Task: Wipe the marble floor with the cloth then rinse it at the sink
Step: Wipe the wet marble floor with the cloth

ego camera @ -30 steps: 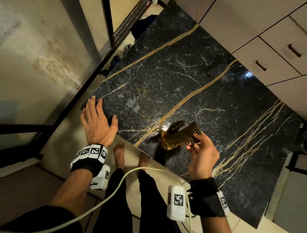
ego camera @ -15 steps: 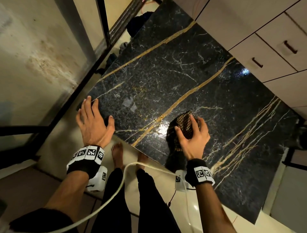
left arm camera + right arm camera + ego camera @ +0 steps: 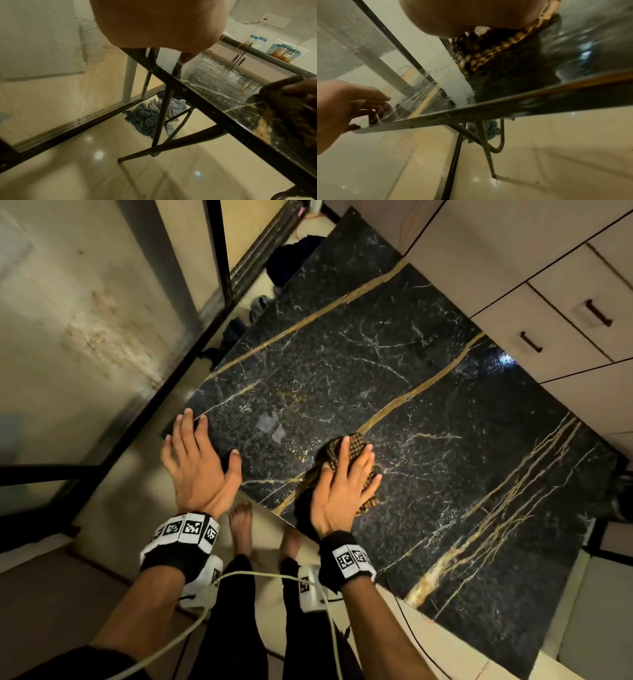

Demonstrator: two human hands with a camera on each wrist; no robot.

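Observation:
The black marble slab (image 3: 428,405) with gold veins lies on a folding metal stand. On it, near the front edge, sits a brown-and-tan checked cloth (image 3: 356,441). My right hand (image 3: 342,484) lies palm down on the cloth, fingers straight, pressing it onto the slab. In the right wrist view the cloth (image 3: 488,56) bunches under my palm. My left hand (image 3: 198,460) rests flat on the slab's near left corner, fingers spread and holding nothing. The right wrist view shows that left hand (image 3: 342,102) at the slab edge (image 3: 488,109). No sink is in view.
Cream cabinets with dark drawer handles (image 3: 531,342) border the slab's far side. A glass sliding door (image 3: 85,337) stands at the left. Under the slab are the stand's legs (image 3: 161,115) and a heap of blue rags (image 3: 149,119). Jars (image 3: 283,52) line a counter. My bare feet (image 3: 241,522) stand on the tiled floor.
My right hand turned over from holding the cloth up and now presses it flat on the slab, a little further left. My left hand stayed on the corner.

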